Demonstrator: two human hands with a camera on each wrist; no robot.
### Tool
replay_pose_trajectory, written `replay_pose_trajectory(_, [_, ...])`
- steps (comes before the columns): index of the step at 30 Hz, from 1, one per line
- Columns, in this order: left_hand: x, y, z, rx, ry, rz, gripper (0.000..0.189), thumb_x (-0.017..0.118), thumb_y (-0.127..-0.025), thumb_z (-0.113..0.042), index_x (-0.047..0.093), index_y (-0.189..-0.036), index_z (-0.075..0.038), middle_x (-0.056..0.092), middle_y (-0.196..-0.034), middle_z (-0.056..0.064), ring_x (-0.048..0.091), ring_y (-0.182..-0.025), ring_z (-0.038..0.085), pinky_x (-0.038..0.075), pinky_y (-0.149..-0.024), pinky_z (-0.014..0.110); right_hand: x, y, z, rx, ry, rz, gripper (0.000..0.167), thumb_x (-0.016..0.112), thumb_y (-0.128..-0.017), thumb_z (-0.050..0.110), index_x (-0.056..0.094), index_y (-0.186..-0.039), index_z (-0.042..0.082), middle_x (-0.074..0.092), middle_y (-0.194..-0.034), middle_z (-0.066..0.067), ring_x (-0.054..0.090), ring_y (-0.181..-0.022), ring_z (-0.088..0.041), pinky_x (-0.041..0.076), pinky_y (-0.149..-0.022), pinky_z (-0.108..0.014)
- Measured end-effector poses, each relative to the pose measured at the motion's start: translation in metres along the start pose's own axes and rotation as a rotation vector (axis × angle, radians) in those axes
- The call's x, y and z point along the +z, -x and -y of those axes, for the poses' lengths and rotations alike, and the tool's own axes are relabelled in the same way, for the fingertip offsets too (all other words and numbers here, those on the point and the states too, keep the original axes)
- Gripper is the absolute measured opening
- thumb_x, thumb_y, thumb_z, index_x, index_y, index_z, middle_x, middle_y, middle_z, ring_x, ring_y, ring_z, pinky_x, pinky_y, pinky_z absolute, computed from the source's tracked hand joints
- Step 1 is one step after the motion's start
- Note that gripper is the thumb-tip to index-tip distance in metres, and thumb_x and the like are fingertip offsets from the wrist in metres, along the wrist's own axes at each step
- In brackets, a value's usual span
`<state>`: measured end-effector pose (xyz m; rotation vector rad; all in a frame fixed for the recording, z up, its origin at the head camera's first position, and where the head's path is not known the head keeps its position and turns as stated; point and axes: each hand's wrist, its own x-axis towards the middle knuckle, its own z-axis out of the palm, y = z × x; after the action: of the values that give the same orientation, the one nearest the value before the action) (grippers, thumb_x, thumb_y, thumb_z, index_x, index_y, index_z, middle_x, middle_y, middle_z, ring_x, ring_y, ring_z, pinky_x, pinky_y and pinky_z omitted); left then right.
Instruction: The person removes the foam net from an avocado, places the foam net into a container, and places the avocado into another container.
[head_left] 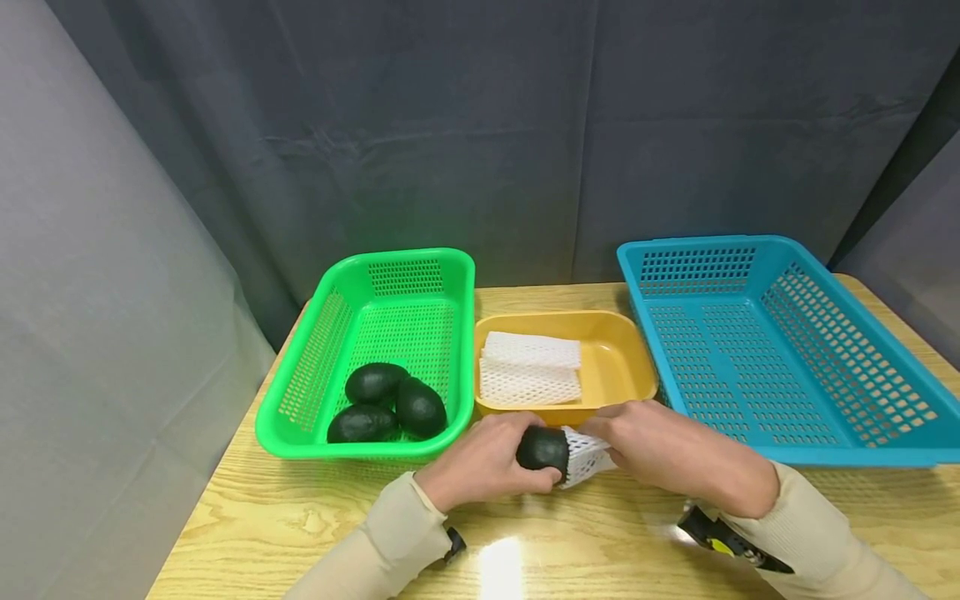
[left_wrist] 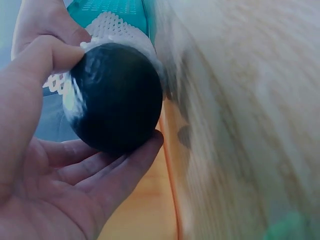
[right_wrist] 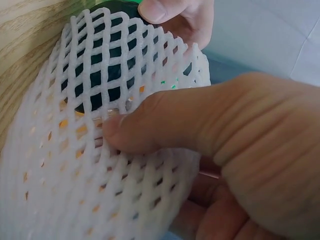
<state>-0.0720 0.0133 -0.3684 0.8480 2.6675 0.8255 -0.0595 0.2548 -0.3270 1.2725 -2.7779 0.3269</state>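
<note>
My left hand (head_left: pixel 491 462) grips a dark avocado (head_left: pixel 542 452) between thumb and fingers, just in front of the yellow tray. A white foam net sleeve (head_left: pixel 585 460) covers the avocado's right end; its other end stays bare, as the left wrist view shows. With thumb and fingers my right hand (head_left: pixel 656 442) pinches the sleeve. In the right wrist view the sleeve (right_wrist: pixel 105 65) is stretched over part of the avocado, and its thumb presses on the mesh. More flat foam net sleeves (head_left: pixel 531 371) lie in the yellow tray (head_left: pixel 618 367).
At the left stands a green basket (head_left: pixel 292 446) with three avocados (head_left: pixel 375 383) near its front. A blue basket (head_left: pixel 750 333) stands at the right. All of it is on a wooden table (head_left: pixel 247 525), with a dark grey cloth (head_left: pixel 450 142) behind.
</note>
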Motion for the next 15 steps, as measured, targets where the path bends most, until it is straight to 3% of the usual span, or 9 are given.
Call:
replay_pose_trajectory(7, [0.0006,0.0002,0.0015,-0.012,-0.006,-0.002,0.046,0.073,-0.083,-0.047,0.064,-0.114,-0.014,0.069,-0.098,-0.005,0.058,-0.073,0.002,0.048,-0.061,0.016,-0.0024,0.0012,-0.0014,0.012,-0.005,0.006,0.034,0.073,-0.075,-0.011,0.07,-0.093,0.018,0.071,-0.084,0.007,0.058,-0.068,-0.001,0.047,-0.056,-0.02])
replay_pose_trajectory(15, [0.0005,0.0,0.0013,-0.021,-0.013,0.004,0.046,0.073,-0.084,-0.047,0.063,-0.115,-0.014,0.068,-0.096,-0.005,0.059,-0.073,0.003,0.047,-0.062,0.016,-0.0079,0.0027,-0.0014,0.052,0.005,-0.006,0.038,0.072,-0.074,-0.01,0.075,-0.103,0.015,0.067,-0.078,0.007,0.049,-0.062,0.0,0.039,-0.054,-0.017])
